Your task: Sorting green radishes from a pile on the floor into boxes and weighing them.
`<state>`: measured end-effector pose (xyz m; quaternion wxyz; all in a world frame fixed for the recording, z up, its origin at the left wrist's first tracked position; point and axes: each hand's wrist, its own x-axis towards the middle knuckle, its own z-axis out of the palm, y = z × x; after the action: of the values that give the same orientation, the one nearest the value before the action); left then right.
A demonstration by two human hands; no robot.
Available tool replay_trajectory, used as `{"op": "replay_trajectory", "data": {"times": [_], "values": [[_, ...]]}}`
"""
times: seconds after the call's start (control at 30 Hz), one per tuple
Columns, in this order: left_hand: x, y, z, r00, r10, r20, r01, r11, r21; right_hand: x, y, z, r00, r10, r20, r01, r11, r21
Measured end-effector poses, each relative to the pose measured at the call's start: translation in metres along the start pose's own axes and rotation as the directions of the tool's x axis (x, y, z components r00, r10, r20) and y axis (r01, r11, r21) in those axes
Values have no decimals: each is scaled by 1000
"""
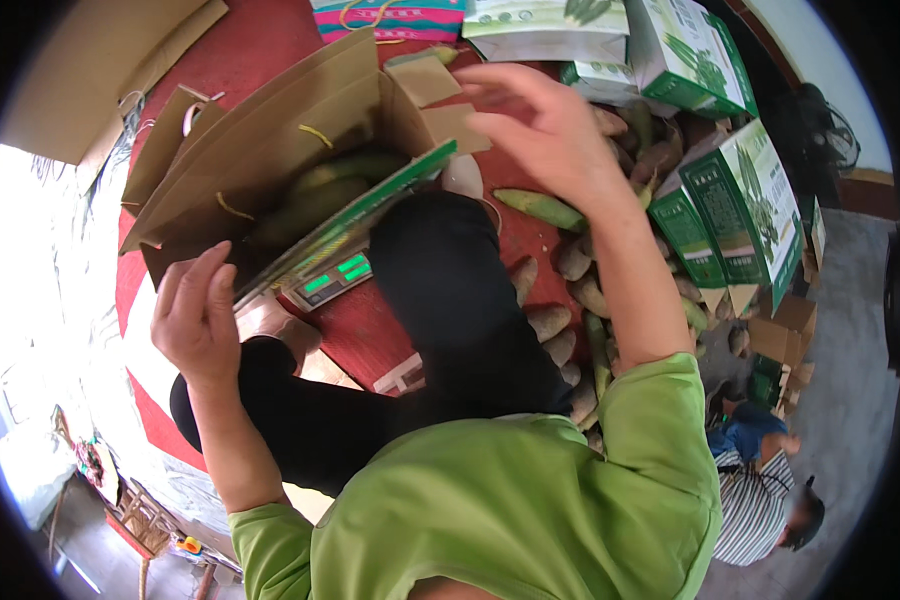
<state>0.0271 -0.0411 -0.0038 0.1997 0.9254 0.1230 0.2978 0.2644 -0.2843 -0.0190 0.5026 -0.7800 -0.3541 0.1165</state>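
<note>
An open cardboard box [260,140], brown inside and green along its near side, stands on a digital scale [325,283] with a lit green display. Inside it lie long dark-green vegetables [345,180], partly in shadow; their kind is unclear. My left hand [198,315] is at the box's near left corner, its fingers curled and pressed to the edge. At the far right end, my right hand [540,125] has its thumb and fingers apart beside the box's raised end flaps [425,80], holding nothing.
Brown tubers [550,322] and a green vegetable [540,208] lie on the red surface [270,30] to my right. Printed green-and-white boxes [740,215] stand beyond them. A flattened carton [80,75] is at far left. Another person [760,505] is at lower right.
</note>
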Motion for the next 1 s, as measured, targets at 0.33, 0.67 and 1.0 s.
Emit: {"op": "replay_trajectory", "data": {"times": [0.33, 0.67, 1.0], "values": [[-13, -11, -3, 991, 52, 119, -58, 997, 43, -204, 98, -120, 749, 565, -346, -648, 734, -202], [-13, -16, 11, 993, 66, 97, -73, 995, 61, -393, 131, -131, 473, 847, -243, -494, 26, -869], [-13, -20, 17, 988, 87, 125, -93, 994, 48, -460, 151, -79, 338, 908, -247, -409, -94, -908]]}}
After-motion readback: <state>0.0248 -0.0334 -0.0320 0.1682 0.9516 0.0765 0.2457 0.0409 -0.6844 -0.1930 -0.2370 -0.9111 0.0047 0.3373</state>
